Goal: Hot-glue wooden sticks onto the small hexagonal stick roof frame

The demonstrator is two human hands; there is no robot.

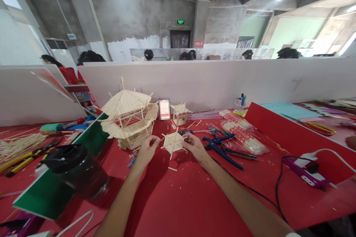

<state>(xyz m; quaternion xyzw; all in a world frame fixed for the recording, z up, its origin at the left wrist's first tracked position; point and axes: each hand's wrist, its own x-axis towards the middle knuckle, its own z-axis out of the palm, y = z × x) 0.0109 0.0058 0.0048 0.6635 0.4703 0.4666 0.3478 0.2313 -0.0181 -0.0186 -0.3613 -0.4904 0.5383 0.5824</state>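
Own body, head view. Left hand (149, 150): bare, slender fingers; nail detail too small to read. Left forearm (125, 192): bare down to the lower picture edge, smooth outline, slim at the wrist, broadening toward the elbow. Right hand (194, 145): bare, similar slender build. Right forearm (239, 189): bare over most of its visible length, same taper toward the wrist. White patch (292, 234) at its elbow end, small, rounded, cut off by the lower edge; possibly a sleeve hem, cannot confirm.
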